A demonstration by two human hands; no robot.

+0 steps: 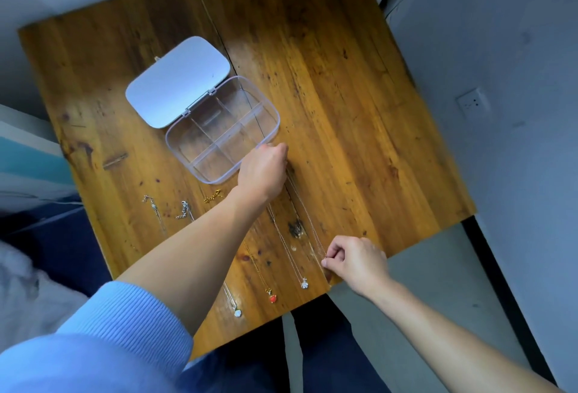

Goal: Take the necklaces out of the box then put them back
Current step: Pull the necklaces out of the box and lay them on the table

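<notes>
A clear plastic box (269,117) with several empty compartments lies open on the wooden table (359,86), its white lid (178,80) folded back. My left hand (264,173) is curled beside the box's near right corner, gripping the far end of a thin chain (308,217). My right hand (356,259) pinches the near end of that same chain at the table's front edge. Other necklaces lie stretched out on the table: one with a white flower pendant (304,284), one with a red pendant (273,298), one with a white shell pendant (237,312).
Clasp ends of further chains (184,209) lie left of my left forearm. The table's near edge runs just under my right hand. A grey wall with a socket (472,103) stands to the right. My dark trousers show below the table.
</notes>
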